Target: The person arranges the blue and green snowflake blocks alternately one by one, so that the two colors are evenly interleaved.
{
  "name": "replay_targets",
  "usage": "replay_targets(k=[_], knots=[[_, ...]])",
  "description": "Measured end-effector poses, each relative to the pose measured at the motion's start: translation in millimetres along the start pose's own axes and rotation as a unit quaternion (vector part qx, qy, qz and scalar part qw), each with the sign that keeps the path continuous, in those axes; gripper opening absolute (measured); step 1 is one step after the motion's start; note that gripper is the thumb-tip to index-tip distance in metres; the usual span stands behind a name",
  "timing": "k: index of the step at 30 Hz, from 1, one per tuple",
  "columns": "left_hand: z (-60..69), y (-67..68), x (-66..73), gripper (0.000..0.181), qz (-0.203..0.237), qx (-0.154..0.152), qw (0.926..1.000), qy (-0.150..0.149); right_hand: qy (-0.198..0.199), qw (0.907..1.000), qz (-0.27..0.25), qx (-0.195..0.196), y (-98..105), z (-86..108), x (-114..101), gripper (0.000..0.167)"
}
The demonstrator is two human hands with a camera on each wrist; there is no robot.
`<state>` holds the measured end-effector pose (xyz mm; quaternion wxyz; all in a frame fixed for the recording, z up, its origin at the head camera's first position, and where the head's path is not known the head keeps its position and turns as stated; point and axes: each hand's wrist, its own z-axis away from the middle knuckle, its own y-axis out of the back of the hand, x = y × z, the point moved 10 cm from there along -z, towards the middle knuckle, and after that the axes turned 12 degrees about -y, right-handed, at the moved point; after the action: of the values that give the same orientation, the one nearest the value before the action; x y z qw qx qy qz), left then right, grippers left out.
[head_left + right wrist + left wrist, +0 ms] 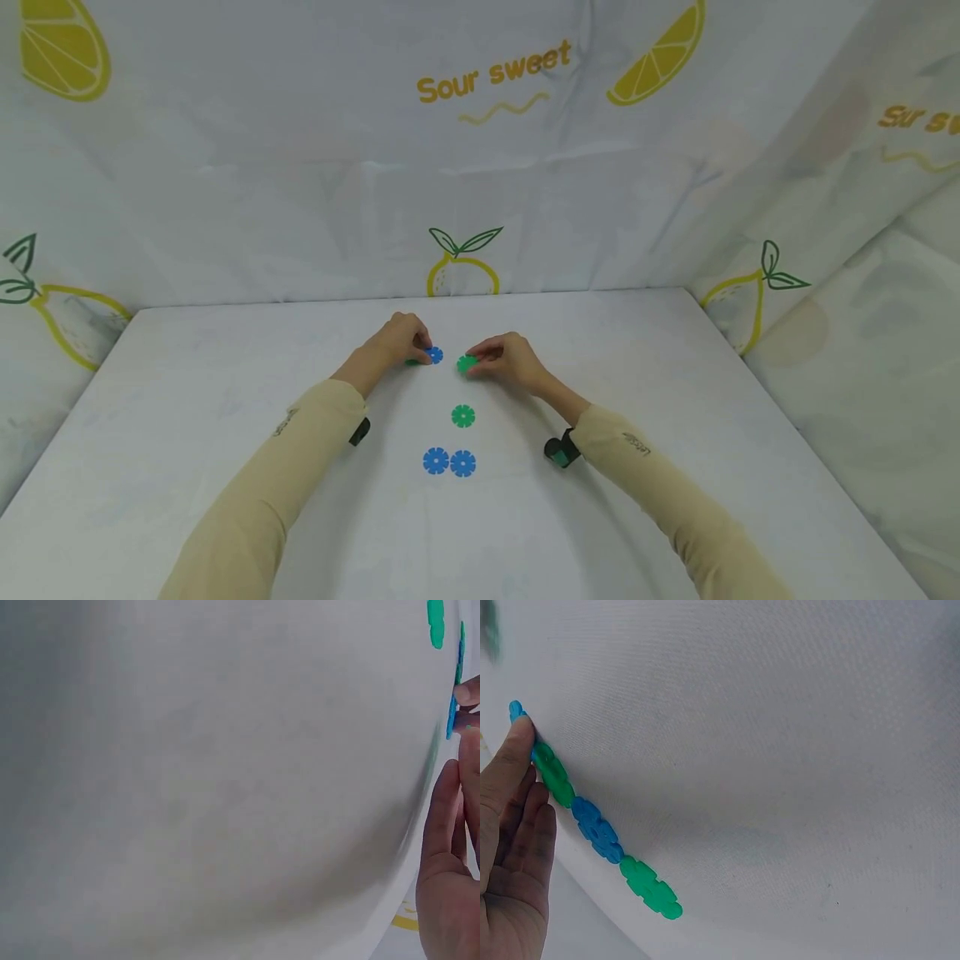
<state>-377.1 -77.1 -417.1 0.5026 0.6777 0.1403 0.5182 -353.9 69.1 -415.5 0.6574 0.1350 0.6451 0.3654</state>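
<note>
Green disc (465, 364) pinched by right hand (513, 364), disc row (596, 829) by left hand (397, 340) — fingertips closed on each — could drop near the far edge of the worktop (600, 325) if either slackens.

In my head view, the sleeved left arm (281, 471) and right arm (663, 492) slant inward from the bottom edge. Near the middle I see the left hand (402, 338) and right hand (513, 362) facing each other, each pinching between thumb and fingers (491, 342).

Beige sleeves (262, 483), small dark lettering (637, 444)
</note>
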Motion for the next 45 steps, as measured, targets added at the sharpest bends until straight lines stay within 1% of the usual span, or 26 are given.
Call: replay_targets(k=[3, 7, 17, 21, 25, 28, 37, 40, 45], knots=[[-0.5, -1.1, -0.5, 0.019, 0.000, -0.004, 1.0000, 0.003, -0.008, 0.9999, 0.011, 0.007, -0.9, -6.5, -3.8, 0.026], [-1.0, -1.6, 1.2, 0.020, 0.001, -0.007, 1.0000, -0.002, -0.017, 0.9996, 0.018, 0.010, -2.2, -14.1, -6.3, 0.027], [-0.5, -2.2, 3.5, 0.019, -0.001, -0.007, 1.0000, -0.004, -0.035, 0.9991, 0.021, 0.010, -4.9, -27.6, -1.4, 0.027], [-1.1, -2.3, 3.1, 0.019, -0.003, -0.005, 1.0000, -0.005, -0.033, 0.9986, 0.041, -0.001, -7.8, -30.4, -3.4, 0.027], [0.2, -2.1, 1.6, 0.020, -0.005, -0.007, 1.0000, 0.003, -0.022, 0.9976, 0.065, -0.015, -11.9, -31.9, -10.3, 0.027], [1.9, -1.8, 0.6, 0.019, -0.004, -0.008, 0.9999, 0.009, -0.018, 0.9970, 0.073, -0.021, -14.3, -32.5, -14.4, 0.028], [3.5, 0.0, 0.8, 0.021, -0.001, -0.006, 1.0000, 0.007, -0.041, 0.9953, 0.085, -0.024, -17.5, -35.4, -12.7, 0.031], [3.2, 0.7, 0.5, 0.021, -0.002, -0.004, 1.0000, 0.007, -0.048, 0.9951, 0.082, -0.028, -17.9, -35.8, -12.1, 0.033], [0.7, 0.5, 2.4, 0.021, -0.004, -0.005, 0.9999, -0.010, -0.069, 0.9948, 0.069, -0.028, -15.4, -36.1, -8.6, 0.035]])
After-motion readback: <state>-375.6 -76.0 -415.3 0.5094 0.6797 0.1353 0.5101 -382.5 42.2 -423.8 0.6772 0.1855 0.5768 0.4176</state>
